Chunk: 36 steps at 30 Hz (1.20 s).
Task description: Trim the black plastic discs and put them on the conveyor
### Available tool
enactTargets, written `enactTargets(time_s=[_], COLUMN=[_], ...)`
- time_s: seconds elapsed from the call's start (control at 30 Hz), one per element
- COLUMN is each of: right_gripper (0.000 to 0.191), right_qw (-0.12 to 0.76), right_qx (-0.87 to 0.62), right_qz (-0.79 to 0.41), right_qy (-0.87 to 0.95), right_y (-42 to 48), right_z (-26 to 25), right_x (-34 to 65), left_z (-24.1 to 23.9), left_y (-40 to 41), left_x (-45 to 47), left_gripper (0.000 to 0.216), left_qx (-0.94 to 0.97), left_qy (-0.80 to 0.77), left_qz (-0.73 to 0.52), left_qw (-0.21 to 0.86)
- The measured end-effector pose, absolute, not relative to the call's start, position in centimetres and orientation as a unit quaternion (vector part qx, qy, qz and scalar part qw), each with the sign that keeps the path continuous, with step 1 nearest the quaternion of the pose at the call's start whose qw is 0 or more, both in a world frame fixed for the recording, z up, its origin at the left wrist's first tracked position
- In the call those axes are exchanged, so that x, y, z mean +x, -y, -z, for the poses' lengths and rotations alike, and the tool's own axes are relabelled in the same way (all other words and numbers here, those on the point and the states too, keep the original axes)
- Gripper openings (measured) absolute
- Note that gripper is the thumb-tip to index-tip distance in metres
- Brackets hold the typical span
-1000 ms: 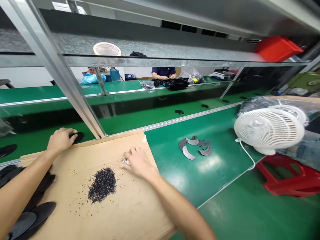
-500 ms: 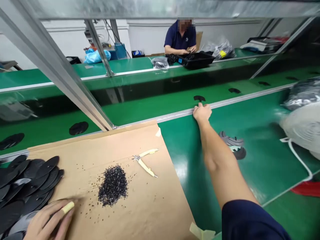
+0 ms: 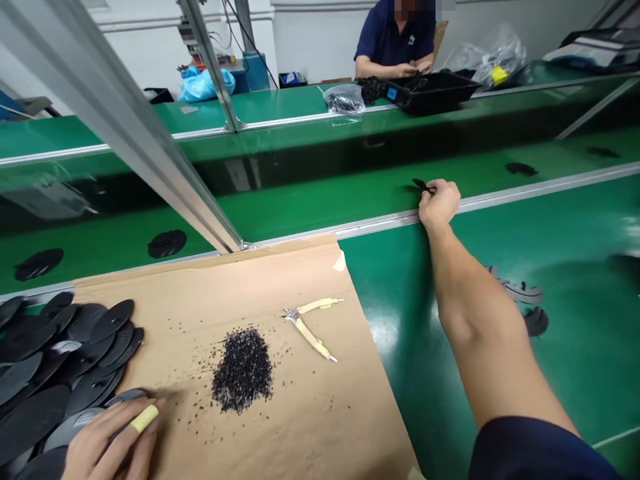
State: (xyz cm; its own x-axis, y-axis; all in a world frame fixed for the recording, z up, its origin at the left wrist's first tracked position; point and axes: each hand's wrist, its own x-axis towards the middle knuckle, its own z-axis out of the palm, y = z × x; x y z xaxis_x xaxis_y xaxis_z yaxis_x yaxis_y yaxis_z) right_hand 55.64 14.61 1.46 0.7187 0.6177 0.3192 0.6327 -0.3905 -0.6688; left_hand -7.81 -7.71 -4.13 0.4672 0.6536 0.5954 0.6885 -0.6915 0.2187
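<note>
A small black flat piece [image 3: 421, 185] is being pinched between the closed fingertips of the right hand [image 3: 439, 203]. The piece is being held low over the dark green conveyor belt [image 3: 320, 200], just beyond the silver rail [image 3: 525, 193] across which the arm is being stretched.

The left hand [image 3: 107, 447] is being rested at the near edge of a pile of black oval flat pieces [image 3: 50, 353]. Its fingers are being kept loose and stretched out, with nothing gripped, and yellowish tape is being worn on one fingertip [image 3: 144, 419]. The pile is being borne partly by a brown cardboard sheet [image 3: 200, 293] at its left side.

Near the middle of that sheet, a heap of tiny black trimmings [image 3: 243, 369] is being flanked by small cutters with cream handles [image 3: 311, 325], which are lying just beside it, apart from both hands. Grey curved strips [image 3: 523, 292] are being partly hidden behind the right forearm on the glossy green table [image 3: 575, 253].

At the far bench, a shallow black tray [image 3: 440, 93] is being worked over by a person in a dark blue shirt [image 3: 395, 40].
</note>
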Motion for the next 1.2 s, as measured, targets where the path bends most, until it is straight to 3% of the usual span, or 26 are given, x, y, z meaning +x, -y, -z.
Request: enactTargets(time_s=[0.13, 0.27, 0.33, 0.47, 0.53, 0.63, 0.8, 1.2], right_gripper=[0.007, 0.010, 0.020, 0.037, 0.037, 0.044, 0.064, 0.066], right_qw=[0.517, 0.555, 0.546, 0.512, 0.513, 0.544, 0.565, 0.560], right_qx=[-0.759, -0.654, -0.602, -0.459, -0.420, -0.410, -0.407, -0.364], right_qz=[-0.052, -0.206, -0.284, -0.490, -0.555, -0.591, -0.608, -0.654], right_qy=[0.392, 0.471, 0.509, 0.535, 0.503, 0.432, 0.381, 0.354], right_y=[-13.9, -11.1, -8.8, -3.7, -1.9, -0.7, -2.0, -1.9], right_z=[-3.7, -5.5, -6.2, -7.2, -7.3, -7.0, -5.4, -4.1], right_x=[50.6, 42.3, 37.5, 29.4, 26.8, 24.5, 22.3, 17.6], left_z=[1.4, -1.5, -3.0, -4.9, -5.0, -4.7, -4.3, -2.2], left_y=[7.4, 5.3, 3.4, -1.0, -2.3, -2.0, 0.8, 1.7], left_x=[-5.8, -2.1, 0.8, 6.2, 7.3, 7.0, 7.1, 3.8], left_gripper=[0.035, 0.034, 0.032, 0.056, 0.047, 0.038, 0.044, 0.050], left_qx=[-0.855, -0.851, -0.832, -0.705, -0.646, -0.542, -0.415, -0.347], left_qy=[0.397, 0.365, 0.380, 0.410, 0.372, 0.333, 0.276, 0.344], left_qz=[0.333, 0.375, 0.387, 0.473, 0.505, 0.537, 0.488, 0.535], left_qw=[0.033, -0.036, -0.116, -0.333, -0.436, -0.554, -0.717, -0.690])
